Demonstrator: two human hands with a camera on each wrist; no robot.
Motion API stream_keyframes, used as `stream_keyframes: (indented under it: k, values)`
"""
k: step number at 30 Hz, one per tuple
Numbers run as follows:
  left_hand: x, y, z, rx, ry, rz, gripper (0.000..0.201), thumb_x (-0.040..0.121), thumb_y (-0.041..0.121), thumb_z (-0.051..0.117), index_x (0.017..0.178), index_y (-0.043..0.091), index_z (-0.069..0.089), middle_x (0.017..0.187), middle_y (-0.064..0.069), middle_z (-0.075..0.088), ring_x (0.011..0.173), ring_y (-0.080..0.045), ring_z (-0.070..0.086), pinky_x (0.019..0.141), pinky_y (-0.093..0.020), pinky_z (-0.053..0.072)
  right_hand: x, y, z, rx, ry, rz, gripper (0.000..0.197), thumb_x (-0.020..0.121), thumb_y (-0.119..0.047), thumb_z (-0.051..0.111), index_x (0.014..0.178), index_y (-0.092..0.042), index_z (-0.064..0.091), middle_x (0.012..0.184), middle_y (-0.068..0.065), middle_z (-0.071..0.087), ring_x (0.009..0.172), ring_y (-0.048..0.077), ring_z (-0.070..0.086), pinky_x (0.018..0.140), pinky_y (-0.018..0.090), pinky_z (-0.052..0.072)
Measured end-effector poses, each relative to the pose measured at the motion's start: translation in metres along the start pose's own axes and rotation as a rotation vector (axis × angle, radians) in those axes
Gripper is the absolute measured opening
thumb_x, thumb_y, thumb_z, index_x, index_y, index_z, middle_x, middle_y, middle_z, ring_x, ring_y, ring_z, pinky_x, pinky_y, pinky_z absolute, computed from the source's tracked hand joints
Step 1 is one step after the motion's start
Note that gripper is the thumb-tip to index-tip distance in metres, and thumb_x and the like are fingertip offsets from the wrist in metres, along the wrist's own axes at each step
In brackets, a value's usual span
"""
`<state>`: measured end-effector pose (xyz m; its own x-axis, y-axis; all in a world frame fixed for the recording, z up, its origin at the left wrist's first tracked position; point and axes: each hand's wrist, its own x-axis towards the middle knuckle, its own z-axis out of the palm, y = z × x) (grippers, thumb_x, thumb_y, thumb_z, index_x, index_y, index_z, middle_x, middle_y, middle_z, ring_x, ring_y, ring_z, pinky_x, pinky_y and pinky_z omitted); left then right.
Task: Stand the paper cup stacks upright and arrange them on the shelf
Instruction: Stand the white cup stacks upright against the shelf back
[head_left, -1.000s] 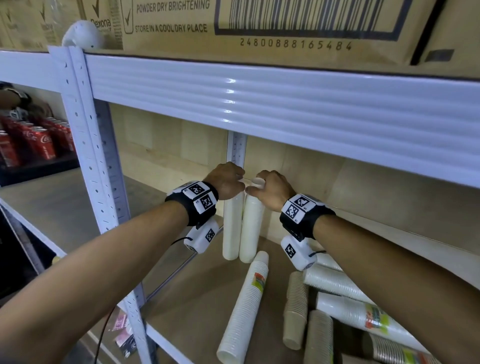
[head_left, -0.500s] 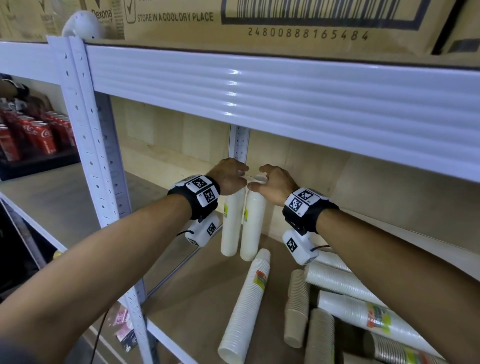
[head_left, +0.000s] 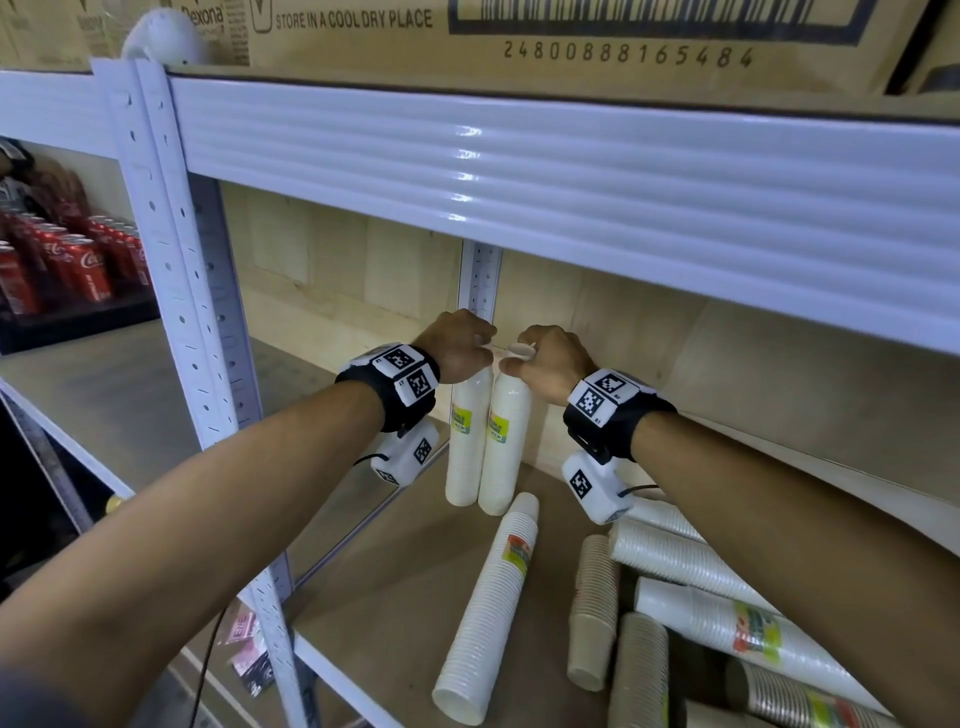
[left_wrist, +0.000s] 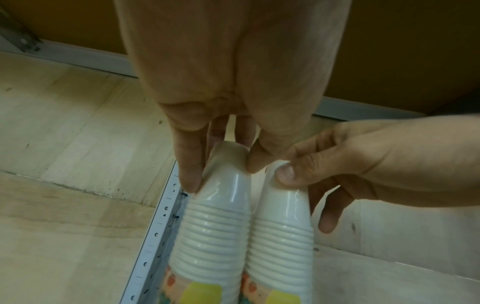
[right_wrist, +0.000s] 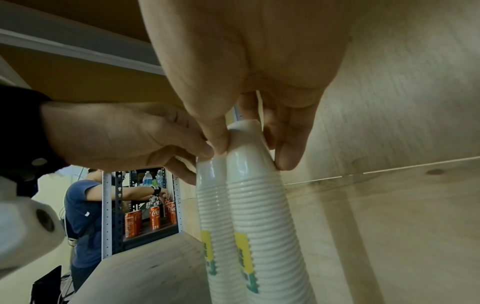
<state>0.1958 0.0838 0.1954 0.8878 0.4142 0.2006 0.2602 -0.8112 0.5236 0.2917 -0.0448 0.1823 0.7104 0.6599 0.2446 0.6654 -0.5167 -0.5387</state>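
At the far left corner of the shelf (head_left: 395, 587) | two white cup stacks upright, touching | left hand (head_left: 457, 345) pinches top of left stack (head_left: 466, 441) | right hand (head_left: 548, 364) pinches top of right stack (head_left: 506, 447) | other stacks (head_left: 488, 608) lie flat nearer.

Black wristbands (head_left: 395, 384), white checker-marked cameras (head_left: 597, 486)

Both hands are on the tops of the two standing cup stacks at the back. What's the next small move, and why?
Probably let go gently, one hand at a time. The left stack and right stack stand upright, side by side by the rear post, with the left hand and right hand pinching their tops. Several stacks lie on the shelf board, nearest the long white stack.
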Motion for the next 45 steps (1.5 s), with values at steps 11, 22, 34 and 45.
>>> stream_keyframes:
  k: [11,22,34,45]
  values:
    - [-0.001,0.001,-0.001,0.005,0.003,-0.012,0.041,0.09,0.022,0.06,0.131,0.017,0.062,0.141,-0.002,0.054,0.13,-0.021,0.048,0.099,-0.025,0.04,0.003,0.001,0.001,-0.001,-0.011,-0.004,0.06,0.082,-0.039,0.073,0.134,-0.014,0.056,0.132,0.002,0.059,0.122,0.023,0.057,0.09,0.028,0.045]
    - [-0.007,0.005,-0.001,0.081,0.065,0.021,0.028,0.094,0.022,0.059,0.115,0.004,0.066,0.13,-0.013,0.06,0.12,-0.029,0.055,0.097,-0.032,0.045,-0.002,-0.002,-0.001,0.039,-0.058,-0.01,0.047,0.089,-0.024,0.068,0.133,-0.016,0.054,0.123,0.0,0.06,0.112,0.017,0.056,0.079,0.021,0.039]
    - [-0.034,0.033,-0.027,0.019,0.166,0.107,0.042,0.093,0.028,0.062,0.133,0.016,0.057,0.143,-0.004,0.049,0.129,-0.021,0.047,0.1,-0.025,0.038,-0.046,0.025,-0.045,-0.136,-0.067,-0.021,0.084,0.081,-0.033,0.075,0.151,-0.021,0.03,0.147,0.009,0.044,0.128,0.025,0.049,0.102,0.035,0.045]
    - [-0.084,0.049,0.033,-0.052,-0.027,0.079,0.046,0.088,0.035,0.069,0.13,0.02,0.058,0.13,-0.007,0.058,0.116,-0.019,0.056,0.09,-0.022,0.042,-0.13,0.091,-0.047,-0.292,-0.212,0.123,0.082,0.074,-0.037,0.082,0.144,-0.021,0.041,0.141,0.007,0.05,0.126,0.024,0.051,0.102,0.04,0.045]
